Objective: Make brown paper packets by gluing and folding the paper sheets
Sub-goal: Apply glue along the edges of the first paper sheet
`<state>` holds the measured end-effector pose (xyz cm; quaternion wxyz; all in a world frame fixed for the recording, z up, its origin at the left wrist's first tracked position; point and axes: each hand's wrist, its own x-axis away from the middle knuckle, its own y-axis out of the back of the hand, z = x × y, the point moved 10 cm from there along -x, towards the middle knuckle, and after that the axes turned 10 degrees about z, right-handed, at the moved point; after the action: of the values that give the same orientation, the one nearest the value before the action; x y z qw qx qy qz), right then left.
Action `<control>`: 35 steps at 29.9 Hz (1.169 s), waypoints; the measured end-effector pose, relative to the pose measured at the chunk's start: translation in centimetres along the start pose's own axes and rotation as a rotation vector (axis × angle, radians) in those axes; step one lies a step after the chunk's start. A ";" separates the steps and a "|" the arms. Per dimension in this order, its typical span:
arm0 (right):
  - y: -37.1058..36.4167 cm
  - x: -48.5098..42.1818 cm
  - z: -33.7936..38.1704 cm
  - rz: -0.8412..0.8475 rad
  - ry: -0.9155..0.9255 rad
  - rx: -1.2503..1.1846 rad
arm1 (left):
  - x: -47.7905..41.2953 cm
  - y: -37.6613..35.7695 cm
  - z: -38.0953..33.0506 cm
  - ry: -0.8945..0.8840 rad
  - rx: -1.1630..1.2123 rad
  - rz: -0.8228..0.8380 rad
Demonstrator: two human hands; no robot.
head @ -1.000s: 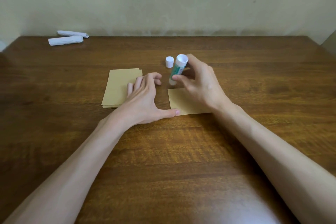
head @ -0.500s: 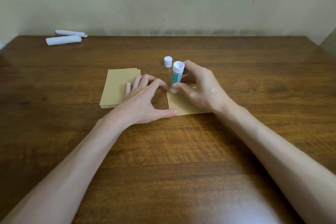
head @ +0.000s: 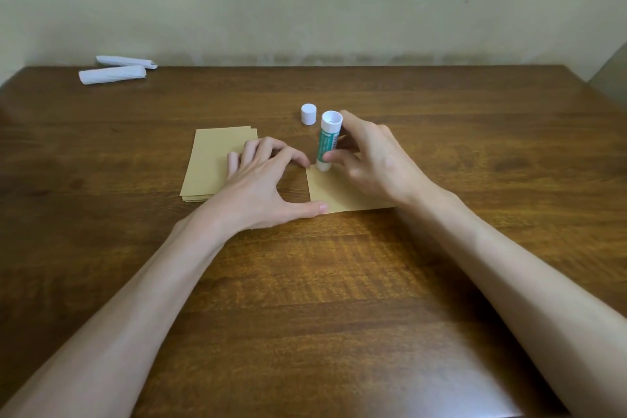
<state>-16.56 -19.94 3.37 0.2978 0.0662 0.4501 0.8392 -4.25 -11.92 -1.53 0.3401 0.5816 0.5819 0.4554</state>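
The right hand [head: 376, 163] pinches the glue stick [head: 326, 143] between thumb and fingers, its lower end on the far left corner of a single brown sheet [head: 330, 192] lying mid-bench [head: 305, 316]. The left hand [head: 261, 187] is spread, thumb pressing the sheet's near corner, other fingers over the paper stack [head: 213, 160] (the white cap [head: 308, 114] stands just behind).
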 end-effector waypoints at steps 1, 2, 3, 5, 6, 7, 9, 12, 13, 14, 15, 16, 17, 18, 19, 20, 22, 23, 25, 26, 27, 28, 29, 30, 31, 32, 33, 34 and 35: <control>0.0 0.0 -0.1 0.004 -0.001 0.002 | 0.0 0.0 0.0 0.002 0.001 0.005; -0.1 0.1 -0.3 0.009 -0.004 0.002 | 0.0 -0.1 0.0 0.004 0.003 0.011; -0.1 0.1 -0.5 0.010 -0.010 -0.001 | 0.0 -0.2 0.0 0.005 0.005 0.013; 0.0 0.3 -0.8 0.003 -0.020 -0.008 | 0.0 -0.2 0.1 0.006 0.006 0.013; 0.1 0.3 -1.0 0.000 -0.024 -0.007 | 0.0 -0.2 0.1 0.005 0.008 0.011; 0.2 0.4 -1.1 0.001 -0.029 -0.006 | 0.0 -0.2 0.1 0.004 0.008 0.009; 0.4 0.6 -1.4 0.004 -0.042 0.000 | 0.0 -0.2 0.1 0.007 0.002 0.014; 0.9 0.9 -2.0 -0.003 -0.068 0.014 | 0.0 -0.2 0.0 0.013 0.002 0.029; 1.1 1.0 -2.2 -0.005 -0.079 0.017 | 0.0 -0.2 0.0 0.014 0.004 0.033; 1.3 1.2 -2.4 -0.005 -0.089 0.020 | -0.1 -0.2 0.0 0.014 0.006 0.035; 1.5 1.4 -2.6 -0.004 -0.102 0.023 | -0.1 -0.2 0.0 0.013 0.008 0.033; 1.6 1.5 -2.8 -0.004 -0.116 0.027 | 0.0 -0.2 0.0 0.010 0.011 0.028; 1.8 1.7 -3.0 -0.008 -0.126 0.033 | 0.0 -0.2 0.0 0.008 0.013 0.022; 2.0 1.9 -3.2 -0.014 -0.131 0.038 | 0.0 -0.2 0.0 0.007 0.015 0.019; 2.3 2.1 -3.3 -0.018 -0.134 0.043 | 0.0 -0.2 0.0 0.009 0.014 0.019; 2.4 2.3 -3.5 -0.020 -0.138 0.045 | -0.1 -0.2 0.0 0.012 0.012 0.024; 2.8 2.6 -3.8 -0.020 -0.152 0.042 | -0.2 -0.3 0.1 0.020 0.005 0.041; 3.0 2.7 -4.0 -0.019 -0.161 0.043 | -0.2 -0.3 0.1 0.022 0.004 0.047; 3.3 3.0 -4.3 -0.021 -0.176 0.051 | -0.1 -0.3 0.0 0.019 0.006 0.049; 3.4 3.2 -4.4 -0.024 -0.181 0.056 | -0.1 -0.3 0.0 0.016 0.008 0.047; 3.6 3.3 -4.6 -0.026 -0.188 0.061 | -0.1 -0.3 0.0 0.012 0.009 0.044; 3.8 3.4 -4.7 -0.028 -0.195 0.062 | 0.0 -0.3 0.0 0.009 0.010 0.041; 3.9 3.6 -4.9 -0.029 -0.201 0.060 | 0.0 -0.3 -0.1 0.007 0.011 0.039; 4.1 3.7 -5.0 -0.028 -0.208 0.057 | 0.0 -0.3 0.0 0.006 0.012 0.038; 4.2 3.8 -5.1 -0.024 -0.217 0.055 | 0.0 -0.3 0.0 0.004 0.012 0.037; 4.3 3.9 -5.2 -0.021 -0.227 0.054 | 0.0 -0.3 0.0 0.003 0.011 0.036; 4.4 4.0 -5.2 -0.018 -0.236 0.055 | -0.1 -0.3 0.0 0.002 0.009 0.035; 4.5 4.1 -5.4 -0.014 -0.247 0.053 | -0.1 -0.3 0.0 0.001 0.007 0.035; 4.6 4.2 -5.5 -0.009 -0.258 0.050 | -0.1 -0.3 0.0 0.001 0.006 0.035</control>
<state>-24.09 -23.40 3.12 0.3554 0.1789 0.4292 0.8108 -4.36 -11.96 -1.86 0.3300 0.5926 0.5731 0.4598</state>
